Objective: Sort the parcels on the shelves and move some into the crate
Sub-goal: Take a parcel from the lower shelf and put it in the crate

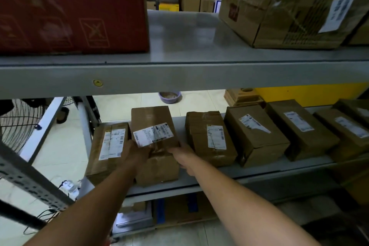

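Note:
A brown cardboard parcel [153,122] with a white label stands on the lower grey shelf [259,170], second from the left. My left hand [134,155] grips its near left side and my right hand [182,156] grips its near right side. A flatter parcel [105,146] with two white labels lies just left of it. To the right, several more labelled brown parcels stand in a row, the nearest being a taped one [209,138] and a larger box [255,134]. No crate is in view.
The upper shelf [179,74] carries a big red box [71,8] at the left and a large brown carton [289,6] at the right. A perforated steel upright [30,181] crosses the lower left. A fan [18,124] and cables sit on the floor at left.

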The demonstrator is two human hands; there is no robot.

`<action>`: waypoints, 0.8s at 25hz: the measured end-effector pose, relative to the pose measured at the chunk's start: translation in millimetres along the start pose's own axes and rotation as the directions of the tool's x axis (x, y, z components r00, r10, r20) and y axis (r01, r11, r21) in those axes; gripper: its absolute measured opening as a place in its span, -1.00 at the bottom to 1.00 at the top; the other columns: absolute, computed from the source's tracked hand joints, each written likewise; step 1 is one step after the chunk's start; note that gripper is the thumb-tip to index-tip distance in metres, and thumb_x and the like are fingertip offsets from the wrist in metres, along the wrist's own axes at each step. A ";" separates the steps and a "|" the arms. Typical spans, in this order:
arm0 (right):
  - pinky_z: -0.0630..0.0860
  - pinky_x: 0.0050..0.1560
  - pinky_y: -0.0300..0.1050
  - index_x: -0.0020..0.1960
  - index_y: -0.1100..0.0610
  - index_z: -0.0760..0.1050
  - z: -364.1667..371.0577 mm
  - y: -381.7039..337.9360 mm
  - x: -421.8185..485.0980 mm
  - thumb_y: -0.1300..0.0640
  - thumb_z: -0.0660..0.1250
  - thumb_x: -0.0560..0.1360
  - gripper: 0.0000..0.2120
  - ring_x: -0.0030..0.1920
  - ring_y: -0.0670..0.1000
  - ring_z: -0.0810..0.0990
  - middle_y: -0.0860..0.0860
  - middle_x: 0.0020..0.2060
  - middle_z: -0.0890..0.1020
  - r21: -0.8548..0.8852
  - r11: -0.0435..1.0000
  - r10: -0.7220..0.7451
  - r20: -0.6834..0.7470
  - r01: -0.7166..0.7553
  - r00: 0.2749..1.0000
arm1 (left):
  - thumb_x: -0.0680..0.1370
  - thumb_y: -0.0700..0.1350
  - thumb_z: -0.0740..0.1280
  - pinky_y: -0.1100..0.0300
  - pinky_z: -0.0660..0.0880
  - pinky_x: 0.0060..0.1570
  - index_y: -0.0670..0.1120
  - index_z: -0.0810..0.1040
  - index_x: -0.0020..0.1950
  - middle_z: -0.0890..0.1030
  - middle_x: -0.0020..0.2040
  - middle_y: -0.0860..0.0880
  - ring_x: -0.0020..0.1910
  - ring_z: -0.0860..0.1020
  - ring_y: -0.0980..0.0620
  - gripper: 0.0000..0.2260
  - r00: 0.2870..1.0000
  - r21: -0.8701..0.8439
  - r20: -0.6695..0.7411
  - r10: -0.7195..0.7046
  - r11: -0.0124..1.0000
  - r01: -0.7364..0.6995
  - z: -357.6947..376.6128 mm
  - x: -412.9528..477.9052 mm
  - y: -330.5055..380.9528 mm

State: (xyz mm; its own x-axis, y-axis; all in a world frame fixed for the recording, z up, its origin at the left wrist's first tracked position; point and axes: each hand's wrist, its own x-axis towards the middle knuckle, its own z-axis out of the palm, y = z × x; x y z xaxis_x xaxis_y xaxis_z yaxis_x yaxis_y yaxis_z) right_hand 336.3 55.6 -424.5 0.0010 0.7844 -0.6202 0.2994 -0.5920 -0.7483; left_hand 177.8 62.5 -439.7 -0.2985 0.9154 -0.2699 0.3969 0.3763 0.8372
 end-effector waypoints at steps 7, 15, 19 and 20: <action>0.48 0.34 0.16 0.38 -0.17 0.38 -20.7 -5.3 -52.3 -0.14 0.42 0.51 -0.52 0.30 0.10 0.53 -0.04 0.33 0.55 0.240 0.963 -0.089 -0.154 0.125 0.984 | 0.37 0.22 0.52 -0.11 0.59 0.17 0.02 0.56 0.25 0.65 0.17 -0.03 0.13 0.64 -0.09 -0.47 0.995 -0.239 -0.083 0.056 0.968 -0.074 -4.6 -22.6 31.3; 0.50 0.27 0.35 0.54 -0.09 0.23 -74.0 -21.0 -117.4 -0.19 0.49 0.44 -0.23 0.40 0.21 0.45 0.03 0.42 0.46 0.387 0.890 -0.153 -0.246 0.242 0.957 | 0.59 0.04 0.39 -0.09 0.51 0.23 -0.04 0.50 0.25 0.59 0.09 -0.05 0.09 0.56 -0.09 -0.71 0.991 -0.344 -0.084 0.103 0.931 -0.126 -18.5 -94.2 80.8; 0.64 0.02 0.25 0.58 -0.06 0.21 -117.7 -22.3 -151.8 -0.14 0.52 0.43 -0.17 0.42 0.24 0.42 0.08 0.47 0.40 0.320 0.912 -0.185 -0.234 0.256 0.954 | 0.49 0.22 0.32 -0.16 0.54 0.20 -0.02 0.52 0.16 0.64 0.08 -0.08 0.08 0.60 -0.16 -0.61 0.984 -0.357 -0.156 0.081 0.924 -0.133 -21.7 -115.3 106.3; 0.65 -0.10 0.14 0.59 -0.06 0.18 -129.7 -22.0 -161.7 -0.13 0.51 0.45 -0.18 0.44 0.23 0.39 0.08 0.50 0.35 0.271 0.924 -0.205 -0.238 0.268 0.949 | 0.42 0.28 0.29 -0.17 0.55 0.18 -0.01 0.51 0.13 0.65 0.08 -0.08 0.06 0.61 -0.16 -0.55 0.983 -0.368 -0.158 0.090 0.919 -0.143 -22.1 -117.4 109.4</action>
State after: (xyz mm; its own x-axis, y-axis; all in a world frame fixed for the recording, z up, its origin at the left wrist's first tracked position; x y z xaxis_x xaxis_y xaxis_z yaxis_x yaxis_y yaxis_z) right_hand 453.3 -34.2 -277.2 0.1669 0.9102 -0.3791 0.0181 -0.3873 -0.9218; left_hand 237.2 -7.0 -305.9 -0.3949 0.9115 -0.1153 0.0878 0.1624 0.9828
